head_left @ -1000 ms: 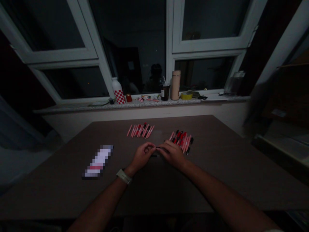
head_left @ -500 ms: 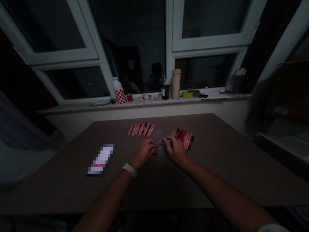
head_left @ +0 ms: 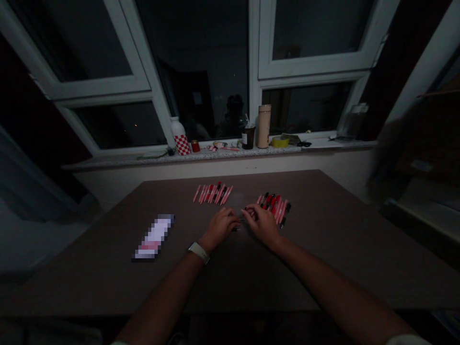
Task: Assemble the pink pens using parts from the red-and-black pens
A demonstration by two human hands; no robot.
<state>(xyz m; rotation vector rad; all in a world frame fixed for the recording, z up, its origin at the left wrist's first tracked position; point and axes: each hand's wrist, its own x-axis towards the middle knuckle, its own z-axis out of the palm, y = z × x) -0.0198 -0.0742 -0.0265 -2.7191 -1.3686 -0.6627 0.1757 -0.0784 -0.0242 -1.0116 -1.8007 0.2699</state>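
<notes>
My left hand [head_left: 220,228] and my right hand [head_left: 262,224] sit close together at the middle of the brown table [head_left: 316,249]. A thin pen [head_left: 244,218] runs between their fingertips, and the dim light and my fingers hide most of it. A small dark pen part [head_left: 236,229] lies just under my left fingers. My right hand is nearest a loose pile of pink and red pens [head_left: 275,208], which touches its knuckle side. A second, neater row of pens [head_left: 213,193] lies farther forward.
A pixelated flat package [head_left: 154,238] lies on the table to the left. Along the window sill stand a checkered white bottle [head_left: 179,137], a dark cup [head_left: 248,137], a beige flask [head_left: 263,126] and a yellow tape roll [head_left: 280,142].
My hands have drawn slightly apart, and the thin pen now shows between them. The view has shifted a little, with the table and sill sitting slightly differently in the frame.
</notes>
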